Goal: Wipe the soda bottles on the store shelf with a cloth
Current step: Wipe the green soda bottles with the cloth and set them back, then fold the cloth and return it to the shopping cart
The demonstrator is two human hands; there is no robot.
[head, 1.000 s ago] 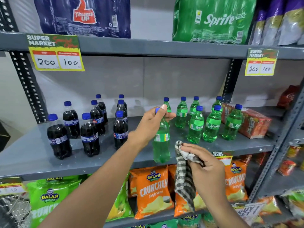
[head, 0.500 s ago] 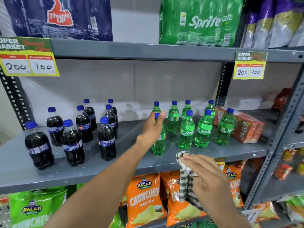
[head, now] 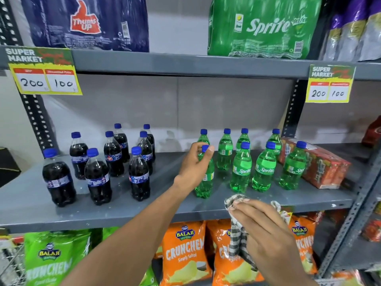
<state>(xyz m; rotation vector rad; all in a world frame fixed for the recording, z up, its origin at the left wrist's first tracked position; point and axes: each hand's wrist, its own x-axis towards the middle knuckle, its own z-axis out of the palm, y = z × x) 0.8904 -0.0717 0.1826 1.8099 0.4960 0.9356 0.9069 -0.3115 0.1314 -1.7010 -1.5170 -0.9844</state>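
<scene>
Head view, centre of frame: the green soda bottle (head: 204,178) stands on the grey shelf (head: 144,207), left hand (head: 194,166) curled around its neck, a sensible hold on smooth, probably slippery plastic, while lower right the right hand (head: 266,234) clutches the limp checked cloth (head: 237,238).

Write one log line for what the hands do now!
left hand: grips green bottle on shelf | right hand: holds cloth

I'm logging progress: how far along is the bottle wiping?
Nothing shows which bottles are already wiped. In hand: the left hand grips a green bottle standing on the shelf; the right hand holds the cloth off it. Possibly left: the dark bottles.
</scene>
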